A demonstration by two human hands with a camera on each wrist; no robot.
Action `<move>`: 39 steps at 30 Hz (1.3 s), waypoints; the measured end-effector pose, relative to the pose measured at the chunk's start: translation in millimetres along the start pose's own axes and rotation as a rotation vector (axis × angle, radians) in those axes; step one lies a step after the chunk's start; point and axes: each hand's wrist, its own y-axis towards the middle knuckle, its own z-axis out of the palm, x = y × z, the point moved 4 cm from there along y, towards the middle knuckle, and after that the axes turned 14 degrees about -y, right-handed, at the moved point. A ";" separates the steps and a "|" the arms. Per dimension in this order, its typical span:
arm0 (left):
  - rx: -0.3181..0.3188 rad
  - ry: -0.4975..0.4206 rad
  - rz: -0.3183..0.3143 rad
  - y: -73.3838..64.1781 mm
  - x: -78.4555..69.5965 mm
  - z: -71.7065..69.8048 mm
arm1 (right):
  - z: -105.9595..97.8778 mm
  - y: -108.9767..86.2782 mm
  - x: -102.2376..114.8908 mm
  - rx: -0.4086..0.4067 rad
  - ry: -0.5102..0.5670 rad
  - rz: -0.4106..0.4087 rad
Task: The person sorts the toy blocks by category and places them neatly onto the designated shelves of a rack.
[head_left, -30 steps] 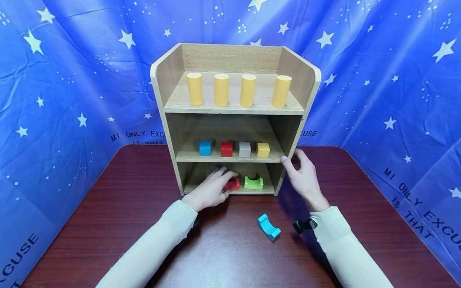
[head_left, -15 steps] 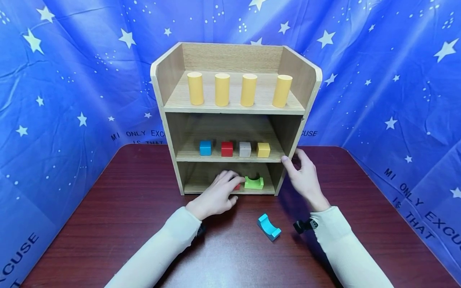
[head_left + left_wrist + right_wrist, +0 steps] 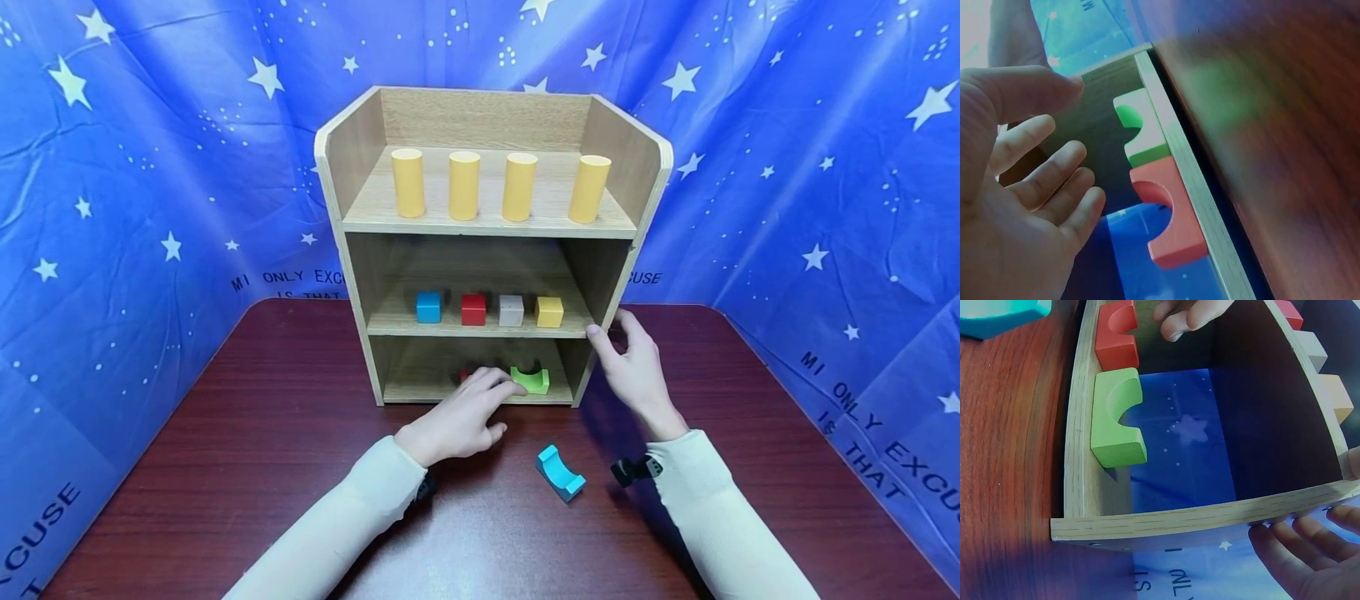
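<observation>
My left hand (image 3: 461, 417) hovers in front of the bottom compartment of a small wooden shelf (image 3: 480, 227), its fingers loosely bent and holding nothing. In the left wrist view, a red arch block (image 3: 1175, 215) and a green arch block (image 3: 1141, 128) stand side by side on the bottom board, apart from the fingers. The head view shows the green one, while my left hand covers most of the red. My right hand (image 3: 633, 371) grips the shelf's right side panel, thumb at the front edge and fingers on the outside. A light-blue arch block (image 3: 559, 473) lies on the table.
Several yellow cylinders (image 3: 464, 185) stand in a row on the top board. On the middle board sit a blue cube (image 3: 428, 307), a red cube (image 3: 473, 310), a grey cube (image 3: 511, 311) and a yellow cube (image 3: 549, 312). A starry blue curtain (image 3: 150, 192) surrounds the dark-red table (image 3: 247, 467).
My left hand has moved right and slightly down, from over the red arch block toward the green one. The right hand stays on the shelf's side, and the blocks look unmoved.
</observation>
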 end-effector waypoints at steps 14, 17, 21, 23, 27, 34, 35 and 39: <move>0.116 -0.063 -0.022 1.8 -10.9 16.9 | 0.1 0.0 -0.4 -0.004 -0.011 -0.001; 0.136 -0.059 -0.033 3.6 -11.5 20.5 | -0.1 0.0 -1.3 -0.001 -0.018 -0.001; 0.162 -0.053 -0.038 6.5 -13.0 25.6 | 0.1 -0.5 -1.9 0.000 -0.022 0.002; 0.168 -0.052 -0.035 8.4 -13.9 27.8 | 0.2 -0.3 -1.9 0.000 -0.026 0.003; 0.176 -0.063 -0.023 11.5 -15.7 31.7 | 0.2 0.0 -2.2 -0.003 -0.029 0.002; 0.205 -0.068 -0.025 14.9 -19.2 37.9 | -0.1 -0.4 -1.4 0.002 -0.013 -0.009; 0.207 -0.069 -0.028 15.3 -19.7 38.1 | -0.1 -0.5 -1.0 0.002 -0.013 -0.011; 0.218 -0.074 -0.037 18.0 -21.1 38.9 | -0.5 -0.5 -0.9 0.000 -0.014 -0.009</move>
